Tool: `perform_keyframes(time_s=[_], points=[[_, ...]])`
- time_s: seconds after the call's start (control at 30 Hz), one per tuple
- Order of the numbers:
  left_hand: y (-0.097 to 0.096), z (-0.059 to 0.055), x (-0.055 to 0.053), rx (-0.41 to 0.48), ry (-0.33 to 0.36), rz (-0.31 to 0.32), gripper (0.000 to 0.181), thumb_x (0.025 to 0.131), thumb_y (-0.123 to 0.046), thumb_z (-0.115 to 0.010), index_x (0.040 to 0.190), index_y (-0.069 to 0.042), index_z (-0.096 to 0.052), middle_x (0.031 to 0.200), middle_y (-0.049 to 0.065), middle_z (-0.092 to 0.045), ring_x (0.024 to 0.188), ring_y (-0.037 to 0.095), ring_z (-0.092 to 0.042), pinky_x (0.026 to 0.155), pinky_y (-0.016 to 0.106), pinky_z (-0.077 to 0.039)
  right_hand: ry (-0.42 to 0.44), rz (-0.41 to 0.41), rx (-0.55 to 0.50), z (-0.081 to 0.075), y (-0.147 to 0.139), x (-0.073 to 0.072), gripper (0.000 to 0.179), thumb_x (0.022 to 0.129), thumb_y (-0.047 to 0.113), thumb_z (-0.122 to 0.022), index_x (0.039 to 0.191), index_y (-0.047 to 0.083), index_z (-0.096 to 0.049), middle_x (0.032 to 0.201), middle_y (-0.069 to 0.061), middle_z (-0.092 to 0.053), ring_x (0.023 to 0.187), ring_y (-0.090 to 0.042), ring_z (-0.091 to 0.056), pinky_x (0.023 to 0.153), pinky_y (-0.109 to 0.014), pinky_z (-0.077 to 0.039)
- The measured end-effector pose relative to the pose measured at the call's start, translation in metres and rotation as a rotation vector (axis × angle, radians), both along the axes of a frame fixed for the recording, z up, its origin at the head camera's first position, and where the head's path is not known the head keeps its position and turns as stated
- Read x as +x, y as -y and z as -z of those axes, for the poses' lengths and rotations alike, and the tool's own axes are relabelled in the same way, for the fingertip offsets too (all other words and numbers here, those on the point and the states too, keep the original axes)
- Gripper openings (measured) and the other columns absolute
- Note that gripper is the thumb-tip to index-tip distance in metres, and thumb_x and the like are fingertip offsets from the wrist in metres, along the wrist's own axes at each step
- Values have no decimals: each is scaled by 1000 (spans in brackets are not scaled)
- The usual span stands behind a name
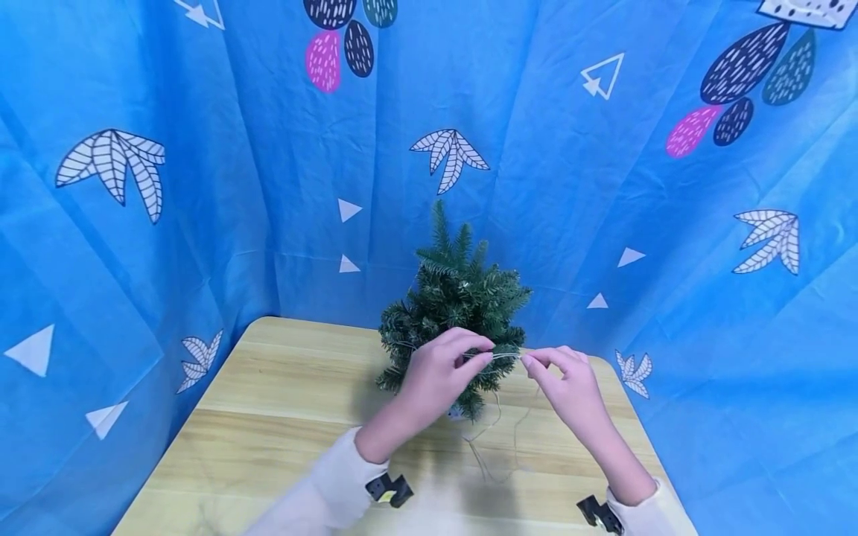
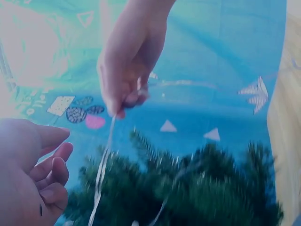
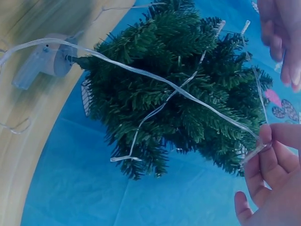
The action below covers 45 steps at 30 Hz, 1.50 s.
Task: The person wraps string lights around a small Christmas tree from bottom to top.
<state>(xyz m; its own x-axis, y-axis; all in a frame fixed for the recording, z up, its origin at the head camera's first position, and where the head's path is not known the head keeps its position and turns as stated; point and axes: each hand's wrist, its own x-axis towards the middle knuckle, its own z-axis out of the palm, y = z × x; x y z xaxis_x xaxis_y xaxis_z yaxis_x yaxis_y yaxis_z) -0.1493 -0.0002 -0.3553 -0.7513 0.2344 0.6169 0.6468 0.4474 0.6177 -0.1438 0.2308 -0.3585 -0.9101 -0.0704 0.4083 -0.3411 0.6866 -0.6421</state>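
A string light with clear, thin wire and small translucent tips crosses a small artificial Christmas tree [image 1: 459, 298]. My right hand [image 1: 566, 380] is at the right side of the tree and pinches the string light [image 3: 155, 77] between thumb and fingertips. Doubled strands run from that pinch across the front of the branches. To its left, my left hand [image 1: 436, 372] hovers before the tree with bent, relaxed fingers. Both wrist views show its fingertips [image 2: 63, 141] apart from the wire. Other lengths of wire lie over the branches.
Loose thin wire [image 1: 516, 435] trails on the wooden table [image 1: 281, 417] below the hands. A translucent base [image 3: 59, 56] holds up the tree. Blue patterned cloth [image 1: 295, 186] surrounds the back and sides.
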Motion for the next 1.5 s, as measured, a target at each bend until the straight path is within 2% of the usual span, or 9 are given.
perform_keyframes(time_s=[0.2,0.3,0.53,0.77,0.87,1.0,1.2,1.43,1.5], points=[[-26,-2,-4,34,41,85,17,98,-25,-69,112,-19,-76,112,-8,-70,74,1,-55,66,16,-48,-4,2,-18,-7,0,4,17,98,27,-68,97,12,-78,78,2,-63,92,-8,-50,92,-45,-35],[-36,-3,-7,31,56,100,18,98,-24,-68,113,-18,-76,113,-7,-70,80,2,-58,70,15,-49,3,8,-23,-12,-1,6,18,99,26,-67,100,12,-78,81,1,-65,95,-10,-50,91,-45,-36],[-45,-1,-13,6,67,82,16,98,-22,-68,110,-17,-76,111,-6,-70,86,3,-61,73,13,-49,-5,-11,-37,-16,-2,7,17,99,25,-67,99,12,-78,83,0,-66,102,-16,-47,86,-43,-37],[-45,4,-18,55,88,85,13,98,-22,-68,103,-16,-78,104,-4,-71,84,4,-61,73,16,-51,-28,-58,-5,-17,-9,2,12,96,20,-70,99,13,-79,86,3,-68,96,-12,-50,83,-36,-37],[-46,6,-19,78,91,77,12,98,-22,-68,103,-16,-78,103,-5,-71,85,3,-62,74,16,-51,-23,-83,40,-17,-19,-2,11,95,21,-71,101,14,-79,92,4,-69,98,-10,-50,84,-37,-38],[-47,8,-20,92,100,69,12,98,-22,-68,102,-17,-78,103,-6,-71,86,2,-63,74,15,-51,-53,-126,86,-17,-34,-10,7,92,15,-74,97,17,-79,94,5,-68,98,-8,-49,84,-39,-39],[-50,9,-18,104,132,67,13,98,-21,-67,103,-16,-77,104,-4,-71,76,3,-57,68,15,-49,-113,-201,152,-15,-52,-23,12,87,6,-77,94,16,-78,94,4,-65,100,-9,-47,83,-39,-39],[-55,11,-16,143,150,62,12,97,-18,-68,103,-14,-78,104,-2,-71,79,5,-60,70,16,-51,-39,-167,186,-16,-64,-28,16,91,12,-76,106,13,-75,96,1,-64,108,-21,-48,85,-47,-42],[-56,11,-15,151,161,61,12,98,-19,-68,103,-14,-78,105,-3,-71,81,4,-60,71,16,-51,-35,-158,198,-16,-69,-31,17,91,13,-76,107,12,-75,96,0,-64,108,-21,-48,84,-47,-42]])
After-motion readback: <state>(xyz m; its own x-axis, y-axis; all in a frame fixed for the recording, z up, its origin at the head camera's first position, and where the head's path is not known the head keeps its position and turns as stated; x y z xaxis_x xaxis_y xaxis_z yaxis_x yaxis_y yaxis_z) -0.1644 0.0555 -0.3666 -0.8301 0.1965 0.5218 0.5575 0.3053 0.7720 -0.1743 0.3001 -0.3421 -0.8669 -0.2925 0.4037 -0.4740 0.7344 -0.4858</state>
